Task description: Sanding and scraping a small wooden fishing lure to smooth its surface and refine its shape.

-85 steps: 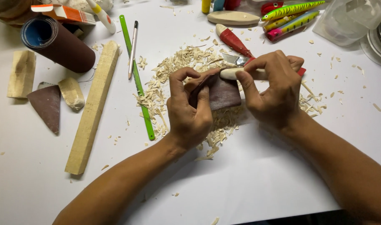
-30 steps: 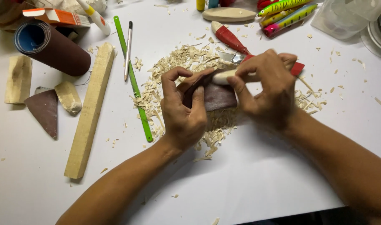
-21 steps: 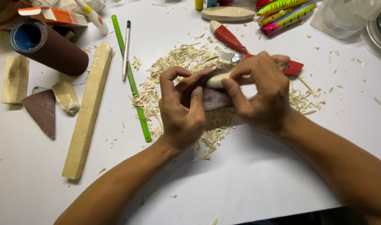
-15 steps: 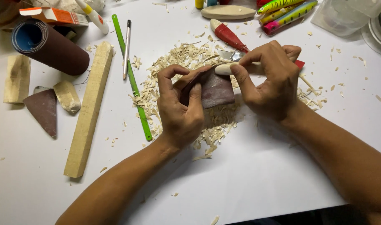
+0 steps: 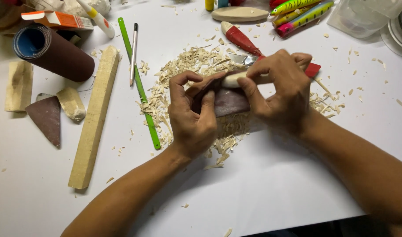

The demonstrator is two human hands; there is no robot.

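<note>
Both forearms are extended from the near edge of the tabletop (image 5: 271, 193) toward its middle, where the hands meet over a heap of shavings (image 5: 196, 66). The left hand (image 5: 193, 115) is held palm-down, its fingers (image 5: 208, 102) clenched on a folded sheet of sandpaper (image 5: 229, 102), thumb and index arched above it. The right hand (image 5: 283, 94) is curled, fingers grasping a pale wooden blank (image 5: 230, 80), whose rounded tip is pressed against the upper fold of the sandpaper. Blank and sandpaper are thus held just above the shavings, at the middle of the tabletop.

Toward the left edge are seen one roll of sandpaper (image 5: 56, 52), one triangular scrap of sandpaper (image 5: 46, 118), one long square stick (image 5: 95, 116), and two short wood offcuts (image 5: 19, 85) (image 5: 72, 103). One green strip (image 5: 139, 83) and one pen (image 5: 133, 52) lie between the stick and the shavings. One orange box (image 5: 60, 19) lies at the far left corner.

Along the far edge lie one shaped oval blank (image 5: 239, 14), one red-and-white lure (image 5: 239, 38) and three painted lures (image 5: 302, 13). One red-handled knife (image 5: 313, 69) is partly hidden by the right hand. At the far right corner stand clear plastic containers (image 5: 363, 19); their contents cannot be told.
</note>
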